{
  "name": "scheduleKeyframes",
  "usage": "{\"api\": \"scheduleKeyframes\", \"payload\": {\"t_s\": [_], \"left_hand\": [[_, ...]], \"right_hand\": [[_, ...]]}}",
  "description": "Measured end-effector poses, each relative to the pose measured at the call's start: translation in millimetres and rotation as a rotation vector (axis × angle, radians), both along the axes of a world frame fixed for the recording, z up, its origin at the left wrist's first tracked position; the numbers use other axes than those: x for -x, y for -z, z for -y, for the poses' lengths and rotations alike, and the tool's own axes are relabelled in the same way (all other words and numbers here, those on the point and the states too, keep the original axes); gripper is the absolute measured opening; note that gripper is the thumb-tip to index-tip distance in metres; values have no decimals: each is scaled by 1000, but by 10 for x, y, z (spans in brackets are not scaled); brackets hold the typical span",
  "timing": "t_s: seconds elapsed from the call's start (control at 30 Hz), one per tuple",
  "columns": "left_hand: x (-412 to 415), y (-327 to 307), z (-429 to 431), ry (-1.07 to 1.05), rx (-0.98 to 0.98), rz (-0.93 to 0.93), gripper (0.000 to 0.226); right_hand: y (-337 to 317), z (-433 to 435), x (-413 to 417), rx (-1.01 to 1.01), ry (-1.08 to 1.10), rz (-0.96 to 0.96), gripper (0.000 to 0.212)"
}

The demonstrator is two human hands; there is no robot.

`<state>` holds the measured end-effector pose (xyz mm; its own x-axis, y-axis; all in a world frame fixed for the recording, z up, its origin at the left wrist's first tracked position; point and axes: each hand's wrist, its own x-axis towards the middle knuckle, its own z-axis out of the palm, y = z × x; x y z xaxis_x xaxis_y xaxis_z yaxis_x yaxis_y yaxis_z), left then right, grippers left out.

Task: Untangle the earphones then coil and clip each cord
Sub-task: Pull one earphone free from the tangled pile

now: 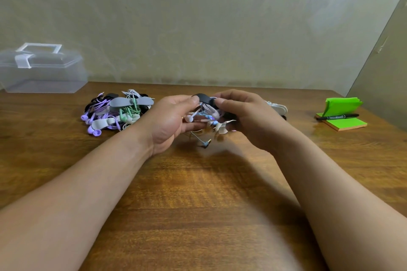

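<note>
Near the middle of the table's (pixel 198 204) far edge, the left hand (pixel 169 121) and right hand (pixel 242 116) are each pinching an end of the black clip (pixel 203 97), folding it over a loosely coiled earphone cord (pixel 204 116) whose plug (pixel 207 143) is dangling below. This looks like the clipping step; next the clip needs pressing closed without loops slipping out. A clipped pile (pixel 116 110) is lying far left and green sticky notes (pixel 341 112) are sitting by the right edge, while the near half is giving the arms room.

black marker (pixel 338 116) | green label | print too small to read
</note>
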<state>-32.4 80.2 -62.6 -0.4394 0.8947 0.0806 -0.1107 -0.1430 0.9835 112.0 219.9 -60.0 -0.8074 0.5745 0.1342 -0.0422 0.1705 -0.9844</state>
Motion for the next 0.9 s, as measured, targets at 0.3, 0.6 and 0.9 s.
{"api": "scheduleKeyframes", "payload": {"t_s": [0.3, 0.6, 0.9], "left_hand": [[-111, -40, 68, 217, 148, 137, 34], [-18, -47, 28, 35, 19, 281, 31], [6, -25, 26, -43, 130, 80, 12]], "right_hand": [[-28, -90, -64, 7, -47, -17, 37], [106, 78, 65, 9, -19, -47, 19], [143, 154, 115, -77, 40, 46, 16]]}}
